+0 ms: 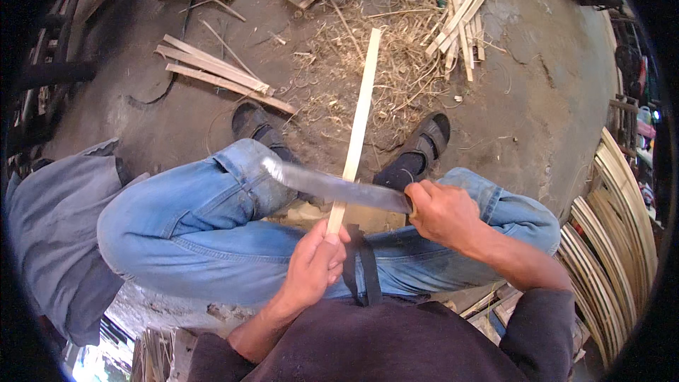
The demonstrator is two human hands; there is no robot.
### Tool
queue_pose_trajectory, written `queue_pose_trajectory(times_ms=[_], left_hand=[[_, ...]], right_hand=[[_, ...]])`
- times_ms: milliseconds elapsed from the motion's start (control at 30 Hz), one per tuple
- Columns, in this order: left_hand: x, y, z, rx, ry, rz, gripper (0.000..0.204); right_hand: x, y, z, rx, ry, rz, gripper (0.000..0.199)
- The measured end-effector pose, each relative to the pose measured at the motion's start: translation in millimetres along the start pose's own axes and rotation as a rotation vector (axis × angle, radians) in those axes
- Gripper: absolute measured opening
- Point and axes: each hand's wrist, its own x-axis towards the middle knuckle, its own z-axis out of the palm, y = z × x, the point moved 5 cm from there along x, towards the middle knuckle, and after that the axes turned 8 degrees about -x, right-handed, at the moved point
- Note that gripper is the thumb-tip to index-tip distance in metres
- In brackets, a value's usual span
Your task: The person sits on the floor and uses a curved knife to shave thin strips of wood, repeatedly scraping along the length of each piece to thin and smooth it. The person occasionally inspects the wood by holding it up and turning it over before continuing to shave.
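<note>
Bamboo strip (358,113) runs lengthwise away from the seated person, out over the knees toward the shavings (396,64) on the floor. Its near end is clamped in the left hand (315,265). Across it lies a long knife blade (332,185), handle gripped tight by the right hand (442,212), just right of the strip.

packages: you had none in view | labels, signs: none | screens: none (right-edge clutter was too small to tell)
</note>
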Motion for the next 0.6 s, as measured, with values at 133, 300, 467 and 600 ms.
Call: queue_pose_trajectory(times_ms=[133,300,467,600], left_hand=[[-16.9,1.1,0.3,0.096,0.000,0.004,0.018],[-21.1,-2.9,-1.2,0.122,-0.038,-0.052,0.018],[-16.1,-7.7,-1.3,0.371,-0.192,-0.046,0.023],[-3.0,-11.4,8.8,0.219,-0.174,-0.003,0.027]], right_hand=[[11.9,23.6,-6.3,0.056,0.099,0.100,0.015],[23.7,33.0,3.2,0.267,0.110,0.191,0.021],[52.1,20.1,20.9,1.397,0.173,0.484,0.021],[62.4,-6.8,18.8,1.448,0.241,0.384,0.022]])
